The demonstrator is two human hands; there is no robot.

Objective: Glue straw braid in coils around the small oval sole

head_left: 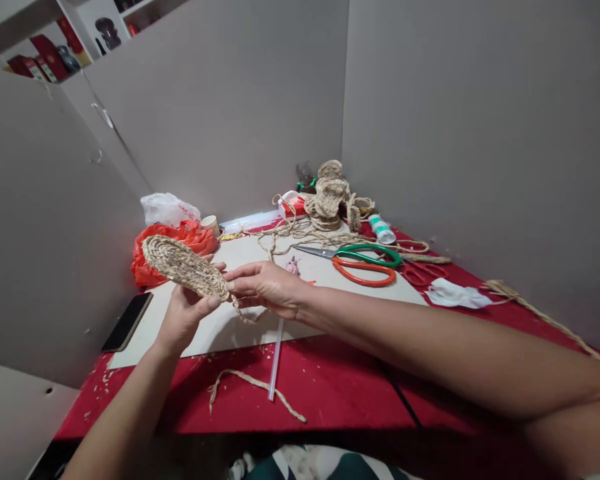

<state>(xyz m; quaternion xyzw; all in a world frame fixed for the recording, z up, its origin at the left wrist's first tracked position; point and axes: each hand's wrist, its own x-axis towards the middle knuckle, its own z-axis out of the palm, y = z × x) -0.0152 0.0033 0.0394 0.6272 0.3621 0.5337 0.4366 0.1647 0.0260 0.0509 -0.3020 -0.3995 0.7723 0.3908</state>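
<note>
A woven straw sole, long and oval with coiled braid rows, is held up above the table at the left. My left hand grips it from below, thumb along its near end. My right hand pinches the same end from the right with closed fingers. A loose tail of straw braid hangs from that end beneath my right hand. Below, a short piece of straw cord lies on the red cloth, crossed by a clear glue stick.
Large scissors with green and orange handles lie on the white board. Behind are coiled straw braids. A phone and red plastic bag lie left; a white mask and tape roll right.
</note>
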